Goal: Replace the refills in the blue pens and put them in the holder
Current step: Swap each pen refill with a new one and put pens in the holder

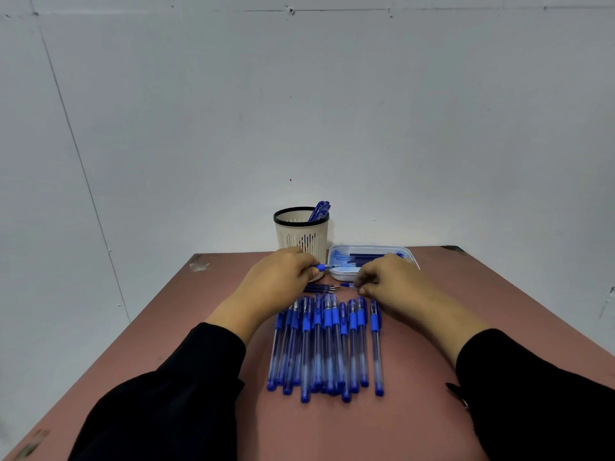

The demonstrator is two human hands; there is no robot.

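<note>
Blue pens (327, 344) between, below hands (279, 277).

Both forearms, in black sleeves (186, 387), reach forward side by side. The left hand (276, 277) is curled, fingertips pinching something blue. The right hand (391, 281) is curled too, fingertips pinching low.

Even, cool, soft light, faint shadows, wide-angle bending at edges, slightly soft detail
</note>
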